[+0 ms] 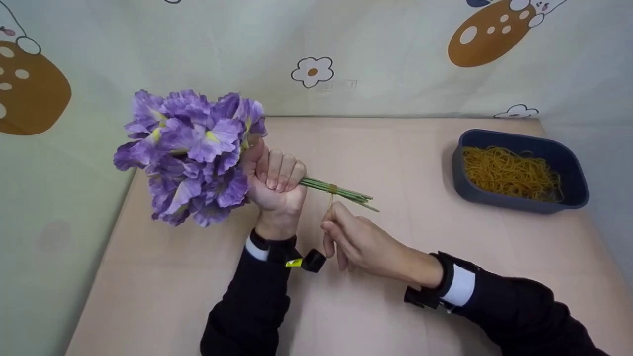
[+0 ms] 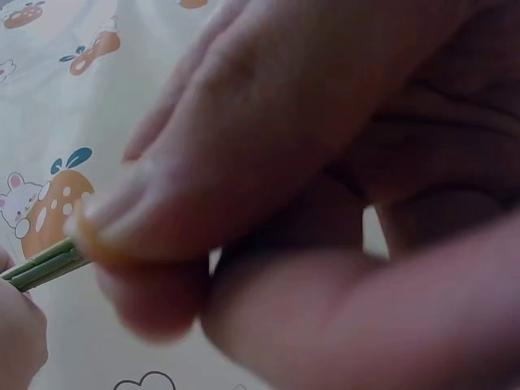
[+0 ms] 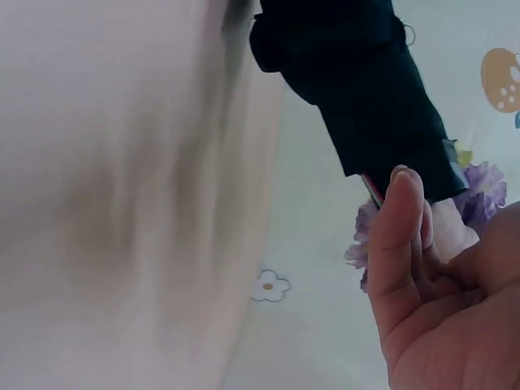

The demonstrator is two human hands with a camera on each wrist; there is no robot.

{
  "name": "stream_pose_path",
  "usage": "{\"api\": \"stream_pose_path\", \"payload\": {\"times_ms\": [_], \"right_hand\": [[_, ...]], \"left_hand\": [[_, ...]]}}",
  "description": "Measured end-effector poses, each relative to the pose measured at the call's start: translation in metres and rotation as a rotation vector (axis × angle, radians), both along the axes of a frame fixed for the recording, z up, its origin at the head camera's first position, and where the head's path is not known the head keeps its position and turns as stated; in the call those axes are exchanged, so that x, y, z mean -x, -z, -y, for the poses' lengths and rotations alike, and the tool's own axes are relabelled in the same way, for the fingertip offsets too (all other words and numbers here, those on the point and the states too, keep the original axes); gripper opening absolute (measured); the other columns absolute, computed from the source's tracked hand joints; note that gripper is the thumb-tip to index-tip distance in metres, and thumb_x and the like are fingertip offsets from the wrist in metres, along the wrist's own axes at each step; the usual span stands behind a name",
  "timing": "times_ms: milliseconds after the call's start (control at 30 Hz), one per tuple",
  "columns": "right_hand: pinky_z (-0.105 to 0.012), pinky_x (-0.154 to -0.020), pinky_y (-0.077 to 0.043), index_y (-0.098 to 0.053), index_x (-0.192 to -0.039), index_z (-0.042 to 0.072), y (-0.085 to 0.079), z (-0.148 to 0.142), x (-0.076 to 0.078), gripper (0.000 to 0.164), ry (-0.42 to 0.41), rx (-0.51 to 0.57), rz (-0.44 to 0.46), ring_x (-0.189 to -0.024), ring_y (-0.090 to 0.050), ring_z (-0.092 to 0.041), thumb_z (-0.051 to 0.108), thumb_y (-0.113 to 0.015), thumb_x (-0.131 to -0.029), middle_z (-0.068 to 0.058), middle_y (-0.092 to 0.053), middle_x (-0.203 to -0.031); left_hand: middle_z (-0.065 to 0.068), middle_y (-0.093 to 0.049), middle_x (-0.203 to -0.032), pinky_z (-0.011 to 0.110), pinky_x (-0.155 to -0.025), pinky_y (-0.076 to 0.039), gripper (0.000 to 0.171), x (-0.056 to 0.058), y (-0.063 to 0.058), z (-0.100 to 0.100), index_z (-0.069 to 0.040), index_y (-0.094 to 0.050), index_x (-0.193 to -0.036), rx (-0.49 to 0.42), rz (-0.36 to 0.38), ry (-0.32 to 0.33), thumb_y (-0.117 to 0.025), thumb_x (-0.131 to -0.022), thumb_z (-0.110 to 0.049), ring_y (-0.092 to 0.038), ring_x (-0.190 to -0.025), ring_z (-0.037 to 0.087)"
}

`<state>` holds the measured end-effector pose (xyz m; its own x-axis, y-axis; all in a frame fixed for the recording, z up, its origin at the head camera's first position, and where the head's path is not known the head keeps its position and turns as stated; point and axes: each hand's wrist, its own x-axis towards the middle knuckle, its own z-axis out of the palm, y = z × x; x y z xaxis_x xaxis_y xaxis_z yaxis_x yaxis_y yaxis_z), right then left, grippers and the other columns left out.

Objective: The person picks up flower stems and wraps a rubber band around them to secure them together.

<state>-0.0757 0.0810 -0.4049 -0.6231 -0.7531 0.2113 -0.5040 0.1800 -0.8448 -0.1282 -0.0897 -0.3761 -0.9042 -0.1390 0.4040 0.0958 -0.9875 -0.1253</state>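
My left hand (image 1: pixel 279 175) grips a bunch of purple artificial flowers (image 1: pixel 193 148) just below the blooms, fingers curled round the green stems (image 1: pixel 316 184). The blooms spread to the left and the stem ends point right. A yellow rubber band (image 1: pixel 333 189) wraps the stems near their ends. From it a stretched strand runs down to my right hand (image 1: pixel 363 242), which pinches it between thumb and forefinger. The left wrist view has the right hand's fingers (image 2: pixel 219 179) close up with the band across the fingertips. Purple petals (image 3: pixel 485 191) show behind the right hand in its wrist view.
A dark blue bin (image 1: pixel 519 200) holding a heap of yellow rubber bands (image 1: pixel 509 173) stands at the table's right side. The pink tabletop (image 1: pixel 395 306) meets a patterned curtain (image 1: pixel 385 54) at the back. A black wrist camera (image 1: pixel 313 260) juts from the left sleeve near the right hand.
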Motion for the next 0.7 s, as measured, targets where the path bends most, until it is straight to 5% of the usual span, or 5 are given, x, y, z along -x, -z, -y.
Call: {"api": "stream_pose_path", "payload": {"times_ms": [400,700], "right_hand": [[-0.015,-0.04,-0.045,-0.052,-0.106,0.007,-0.029,-0.018,-0.004,0.01,-0.011,0.087,-0.097,-0.047,-0.058,-0.003,0.001,-0.045,-0.106,0.001,-0.062,-0.07],[-0.019,-0.038,-0.045,-0.057,-0.102,0.01,-0.054,-0.037,0.009,0.008,0.088,0.096,-0.116,-0.045,-0.056,-0.004,0.005,-0.051,-0.105,0.003,-0.062,-0.076]], "left_hand": [[-0.006,-0.021,-0.041,0.015,-0.037,-0.012,0.055,-0.004,-0.002,-0.008,-0.017,-0.018,-0.052,0.094,0.008,-0.002,-0.057,-0.09,-0.01,-0.011,-0.036,0.004],[-0.007,-0.015,-0.042,0.016,-0.038,-0.012,0.057,-0.005,-0.001,-0.013,-0.017,-0.018,-0.053,0.147,-0.068,0.021,-0.056,-0.095,-0.011,-0.012,-0.037,0.005]]}}
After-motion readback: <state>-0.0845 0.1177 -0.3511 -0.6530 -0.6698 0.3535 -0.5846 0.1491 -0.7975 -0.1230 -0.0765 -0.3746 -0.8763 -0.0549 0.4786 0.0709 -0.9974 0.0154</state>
